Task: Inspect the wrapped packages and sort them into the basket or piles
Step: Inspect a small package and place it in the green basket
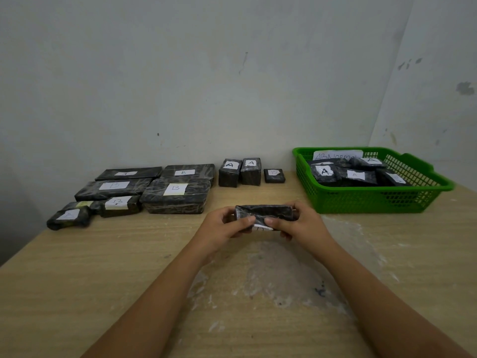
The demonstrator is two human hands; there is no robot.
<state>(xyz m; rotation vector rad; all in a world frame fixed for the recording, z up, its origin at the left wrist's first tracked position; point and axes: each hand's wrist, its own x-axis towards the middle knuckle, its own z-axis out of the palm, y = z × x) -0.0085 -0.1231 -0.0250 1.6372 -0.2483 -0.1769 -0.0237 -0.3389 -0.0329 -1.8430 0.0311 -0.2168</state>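
hands outstretched above the tabletop's middle: left hand (224,224) and right hand (299,223) each pinch one end of a black package (264,212).

Light brown wooden desk (77,280) with a thin grain. Pale, whitish scuffed patch (278,275) on the near middle of the top, plus a small dark blue spot (320,290) beside it. Behind, grey-white painted wall (180,73) with dark marks, meeting a side wall at the right corner.
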